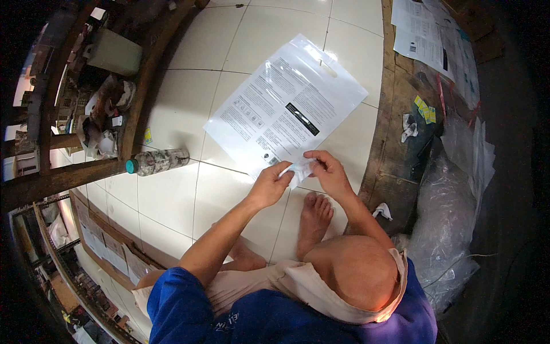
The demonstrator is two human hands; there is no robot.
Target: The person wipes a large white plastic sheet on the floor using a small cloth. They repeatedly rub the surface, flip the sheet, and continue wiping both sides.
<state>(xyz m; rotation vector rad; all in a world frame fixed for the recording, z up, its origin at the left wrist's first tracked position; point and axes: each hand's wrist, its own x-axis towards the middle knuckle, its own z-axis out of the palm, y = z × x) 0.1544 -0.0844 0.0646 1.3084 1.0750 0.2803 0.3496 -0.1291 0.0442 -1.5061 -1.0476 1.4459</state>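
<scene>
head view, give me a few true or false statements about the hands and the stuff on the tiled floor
1. Both hands, left hand and right hand, hold a small white packet. True.
2. The large printed plastic bag hangs on a wall. False: it lies flat on the tiled floor.
3. A bottle with a teal cap lies on its side. True.
4. The person wears shoes. False: a bare foot shows.

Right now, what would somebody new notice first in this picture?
Probably the big clear plastic bag with a printed sheet inside, lying flat on the white tiled floor in the middle. Just below it, the left hand and right hand pinch a small white packet together. A plastic bottle with a teal cap lies on its side to the left.
</scene>
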